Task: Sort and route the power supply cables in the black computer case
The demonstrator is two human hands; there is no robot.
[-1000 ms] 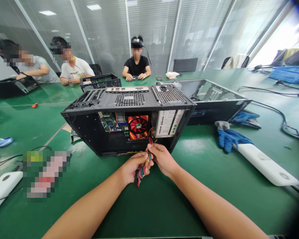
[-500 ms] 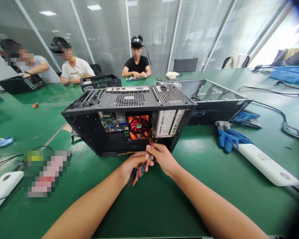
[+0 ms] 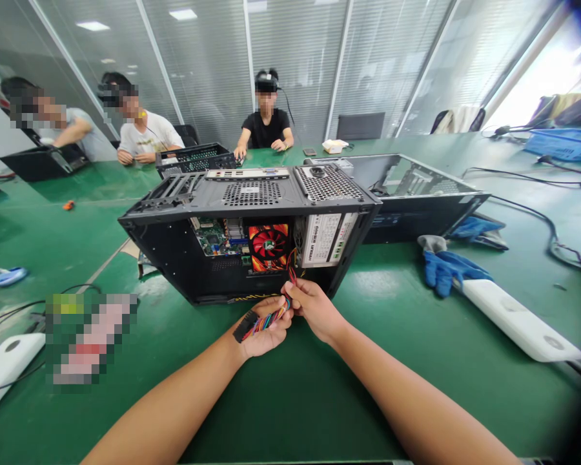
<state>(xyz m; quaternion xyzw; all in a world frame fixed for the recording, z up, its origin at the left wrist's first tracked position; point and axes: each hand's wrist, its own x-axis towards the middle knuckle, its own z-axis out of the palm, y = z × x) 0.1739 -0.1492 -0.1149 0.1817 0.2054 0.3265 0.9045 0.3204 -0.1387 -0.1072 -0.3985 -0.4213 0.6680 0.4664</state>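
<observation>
At the near side of the computer case (image 3: 266, 210), the left hand (image 3: 267, 341) grips the cable bundle (image 3: 270, 320); its black connector (image 3: 244, 327) has swung leftward over the wrist, seemingly easier to handle. The right hand (image 3: 317, 309) pinches the wires.

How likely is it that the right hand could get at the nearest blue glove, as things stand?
Probably yes: no object shows between the right hand and that blue glove across the green table. It pinches the coloured wires, though, so it would likely need to let go first.
</observation>
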